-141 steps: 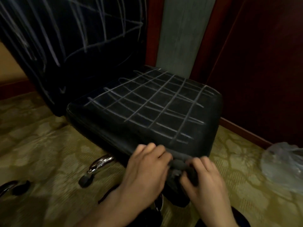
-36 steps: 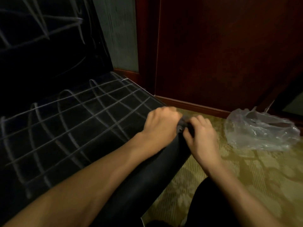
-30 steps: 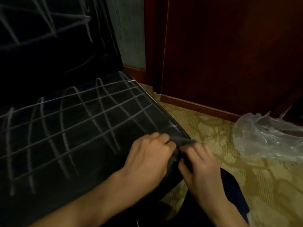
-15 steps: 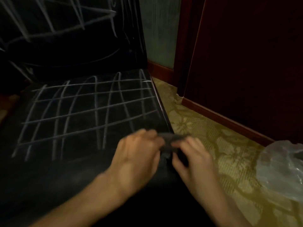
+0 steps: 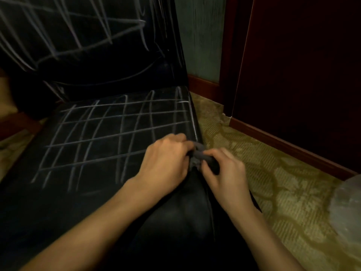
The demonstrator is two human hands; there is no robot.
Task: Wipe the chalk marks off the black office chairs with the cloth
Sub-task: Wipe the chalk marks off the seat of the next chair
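Note:
A black office chair fills the left of the view; its seat [image 5: 101, 133] carries a grid of white chalk lines and its backrest [image 5: 82, 36] has crossing chalk strokes. At the seat's right front edge a small dark grey cloth [image 5: 199, 153] is bunched between both hands. My left hand [image 5: 166, 159] rests on the seat and grips the cloth's left side with curled fingers. My right hand [image 5: 224, 169] pinches its right side, just off the seat edge. Most of the cloth is hidden by the fingers.
Patterned yellow-green carpet [image 5: 283, 188] covers the floor to the right. A dark red wooden panel [image 5: 302, 75] with a skirting board stands behind it, beside a green wall strip [image 5: 201, 36]. A clear plastic bag [image 5: 347, 208] lies at the right edge.
The view has swung round the chair, so the seat now lies straight ahead with its backrest behind. Both hands have kept hold of the cloth at the seat's right front edge.

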